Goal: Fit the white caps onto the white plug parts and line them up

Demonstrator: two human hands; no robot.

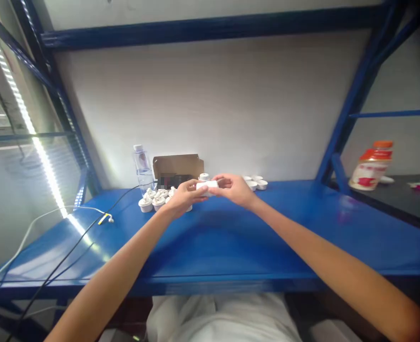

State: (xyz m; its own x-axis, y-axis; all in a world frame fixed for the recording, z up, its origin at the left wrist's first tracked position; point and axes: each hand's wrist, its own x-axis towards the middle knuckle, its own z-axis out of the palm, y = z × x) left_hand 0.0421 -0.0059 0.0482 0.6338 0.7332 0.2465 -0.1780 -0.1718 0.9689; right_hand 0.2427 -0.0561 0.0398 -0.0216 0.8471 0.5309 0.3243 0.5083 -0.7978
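Above the blue table (260, 242), my two hands meet around a small white plastic piece (207, 187). My left hand (183, 197) grips its left side with thumb and fingers. From the other side, the fingers of my right hand (235, 189) close on its right end. What kind of piece it is cannot be made out, as fingers cover part of it. Several white round pieces with knobbly tops (146, 204) stand in a group beside and behind my left hand. Just behind the held piece is another white round piece (204, 176).
White cup-like pieces (262, 184) stand behind my right hand. At the back are a clear water bottle (144, 166) and an open cardboard box (177, 165). Cables (85, 232) cross the table's left side. An orange-capped bottle (370, 166) stands on a dark surface at right.
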